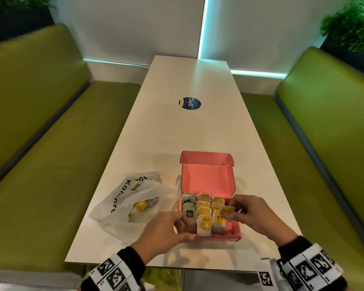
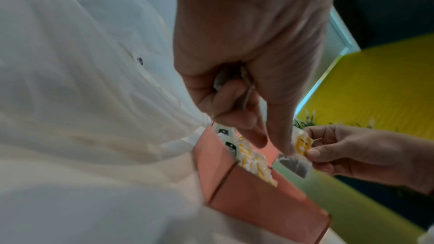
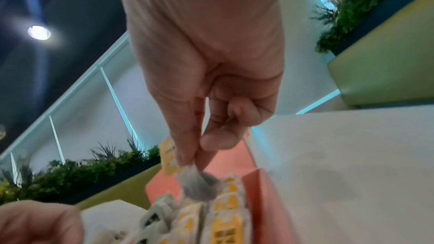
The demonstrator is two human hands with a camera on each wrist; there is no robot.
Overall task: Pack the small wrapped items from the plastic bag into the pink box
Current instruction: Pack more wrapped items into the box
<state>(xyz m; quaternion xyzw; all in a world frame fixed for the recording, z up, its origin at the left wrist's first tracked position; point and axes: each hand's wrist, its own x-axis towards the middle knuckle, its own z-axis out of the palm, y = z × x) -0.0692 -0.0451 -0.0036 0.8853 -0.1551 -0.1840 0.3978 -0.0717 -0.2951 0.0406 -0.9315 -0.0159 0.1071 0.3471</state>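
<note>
One packet [image 1: 227, 211] in rt hand [image 1: 253, 215]

A matt pink cardboard box [image 1: 207, 181] stands on a smooth, faintly glossy white worktop [image 1: 177, 133] beside a thin, crinkled, translucent plastic bag [image 1: 122, 198] between smooth green upholstered benches [image 1: 40, 122].

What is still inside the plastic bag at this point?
Through the plastic bag one yellow-labelled wrapped item shows, with something pale-green beside it. The bag's folds and printing hide the rest, so a full count isn't possible.
</note>
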